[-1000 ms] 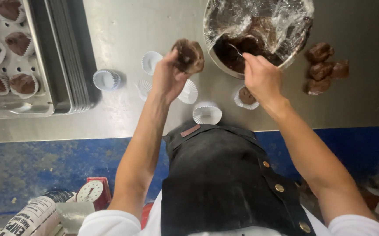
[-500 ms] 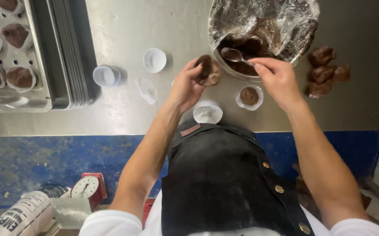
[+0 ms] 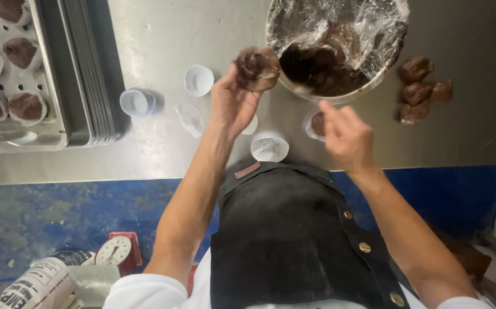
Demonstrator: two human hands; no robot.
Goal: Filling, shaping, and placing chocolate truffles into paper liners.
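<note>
Left hand [image 3: 232,103] raised, fingers around chocolate dough ball [image 3: 257,68]

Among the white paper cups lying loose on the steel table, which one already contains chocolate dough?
The white paper cup beside the right hand, below the metal bowl; it holds brown dough, while the other loose cups look empty.

Pretty bright, even overhead light. The steel table [image 3: 162,34] throws soft glare near its far edge, and the cling film [image 3: 339,23] glints white. The right hand [image 3: 348,137] is motion-blurred; shadows stay faint, corners slightly soft.
</note>
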